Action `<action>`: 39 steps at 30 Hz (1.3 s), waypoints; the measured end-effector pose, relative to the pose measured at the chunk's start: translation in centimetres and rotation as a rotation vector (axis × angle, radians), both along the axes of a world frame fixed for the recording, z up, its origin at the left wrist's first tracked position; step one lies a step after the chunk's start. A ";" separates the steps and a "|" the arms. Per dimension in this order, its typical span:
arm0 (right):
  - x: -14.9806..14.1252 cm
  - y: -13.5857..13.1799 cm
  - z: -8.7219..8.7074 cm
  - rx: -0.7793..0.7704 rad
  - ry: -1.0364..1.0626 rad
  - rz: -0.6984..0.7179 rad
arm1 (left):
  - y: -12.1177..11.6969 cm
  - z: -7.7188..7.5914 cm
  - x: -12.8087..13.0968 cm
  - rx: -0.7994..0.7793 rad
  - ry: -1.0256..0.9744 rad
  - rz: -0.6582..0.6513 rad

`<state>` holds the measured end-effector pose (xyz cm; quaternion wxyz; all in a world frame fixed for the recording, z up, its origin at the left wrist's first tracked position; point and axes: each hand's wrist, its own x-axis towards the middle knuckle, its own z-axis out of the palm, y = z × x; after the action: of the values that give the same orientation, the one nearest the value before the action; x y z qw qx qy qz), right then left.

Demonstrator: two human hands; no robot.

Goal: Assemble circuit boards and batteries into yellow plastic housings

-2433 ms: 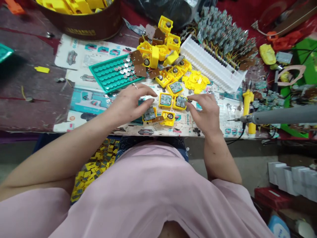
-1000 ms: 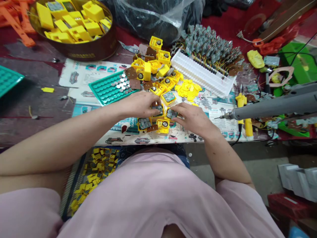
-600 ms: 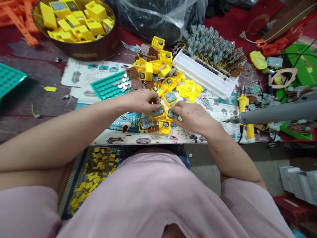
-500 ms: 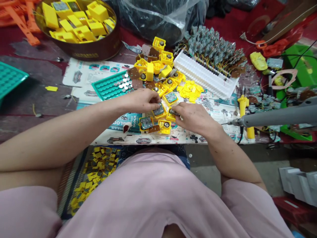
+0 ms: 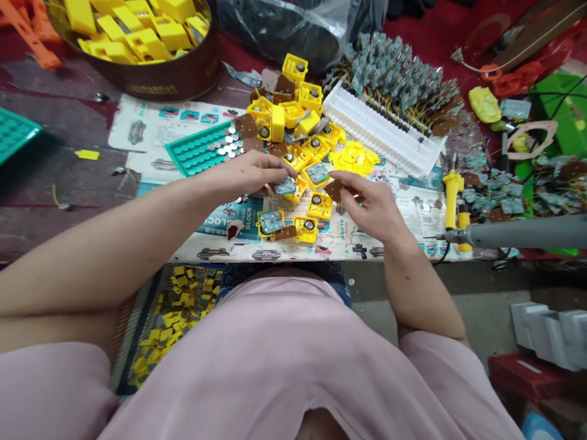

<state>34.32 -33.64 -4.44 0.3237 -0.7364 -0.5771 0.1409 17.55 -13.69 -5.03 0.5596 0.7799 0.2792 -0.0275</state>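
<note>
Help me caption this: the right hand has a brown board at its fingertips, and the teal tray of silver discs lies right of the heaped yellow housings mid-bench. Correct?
No: the teal tray of silver discs lies left of the heaped yellow housings, as the head view shows. The right hand does have the brown board.

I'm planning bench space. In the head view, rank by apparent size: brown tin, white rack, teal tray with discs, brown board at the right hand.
Brown tin, cropped by frame
White rack
Teal tray, partly covered
Brown board
</note>
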 end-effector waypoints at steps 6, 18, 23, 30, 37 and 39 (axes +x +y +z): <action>-1.7 -2.2 -0.1 0.015 -0.082 0.102 | -0.2 0.9 -2.1 0.328 -0.003 -0.222; -4.7 -2.0 -0.2 -0.130 -0.296 0.240 | -5.9 2.3 -5.7 1.097 0.015 -0.606; -3.6 -1.6 0.0 0.014 -0.193 0.095 | -6.0 1.5 -5.1 1.151 0.004 -0.548; -1.6 -1.2 0.4 0.052 -0.121 0.033 | -5.5 1.7 -5.0 1.048 0.038 -0.535; -1.2 3.3 -0.1 -0.242 -0.251 -0.246 | -5.6 1.4 -4.8 1.025 0.028 -0.487; -0.9 4.4 -0.1 -0.328 -0.308 -0.260 | -5.6 1.3 -4.8 1.009 0.003 -0.489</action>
<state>33.37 -29.20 -4.51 0.1238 -0.8599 -0.4894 0.0757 12.73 -19.28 -3.75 0.0939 0.9929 0.0697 -0.0205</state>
